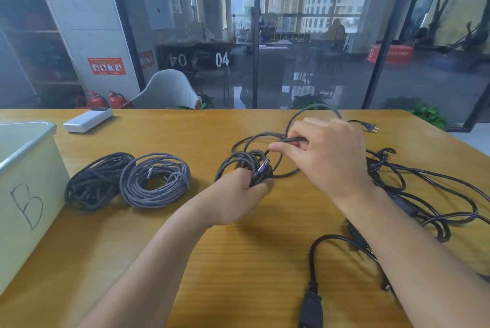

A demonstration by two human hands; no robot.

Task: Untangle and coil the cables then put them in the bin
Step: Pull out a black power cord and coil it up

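Nearest the camera, a black power cord point(313, 269) ran off the bottom edge, its plug end cut off. Right of the coil point(244, 163), a tangle point(424, 195) of more black cords lay partly hidden under the right forearm, so how many were knotted there could not be told.

The left hand point(246, 195) had its fingers curled round the near side of the half-made coil, a connector sticking up beside its thumb. Just beyond and right of the coil, the right hand point(326, 152) pinched the free braided strand point(294, 139), which lay roughly left to right. From it a loose loop rose toward the far table edge. The right hand was therefore the one placed to lay the next turn leftward onto the coil.

Left of the coil, two finished coils point(127, 179) lay touching each other. Further left stood the bin point(29, 168), cut off by the frame; its inside was hidden.
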